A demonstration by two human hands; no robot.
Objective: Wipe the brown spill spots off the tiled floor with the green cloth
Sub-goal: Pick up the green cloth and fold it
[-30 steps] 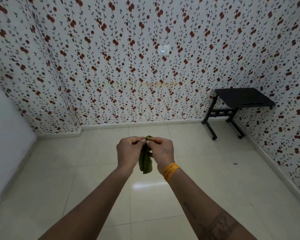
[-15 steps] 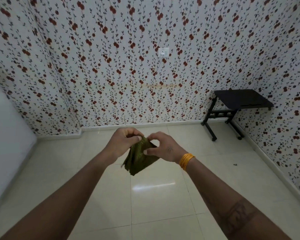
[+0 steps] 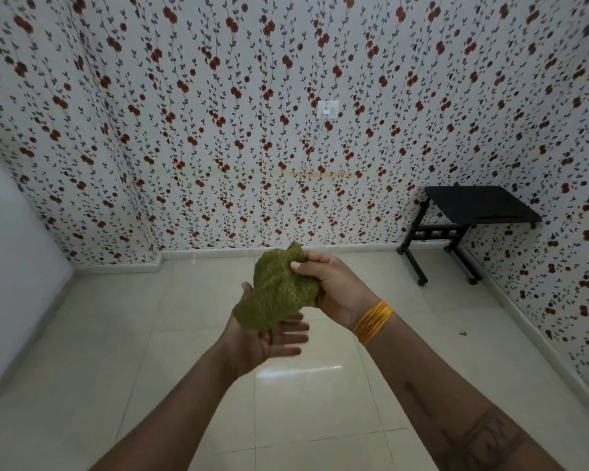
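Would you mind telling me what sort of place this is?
Probably a sparsely furnished room in a home: floral wallpaper, a glossy tiled floor, a wall socket and a small black table in the corner.

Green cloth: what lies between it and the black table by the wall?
In the head view, only the right hand gripping the green cloth, then bare floor tiles up to the black table.

Bare forearms; orange bangles point(image 3: 374, 321) on rt wrist; forearm tattoo point(image 3: 483, 440).

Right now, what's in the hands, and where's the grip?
The green cloth. The right hand pinches its upper edge between thumb and fingers; the left hand, palm up and open, supports the lower part from beneath.
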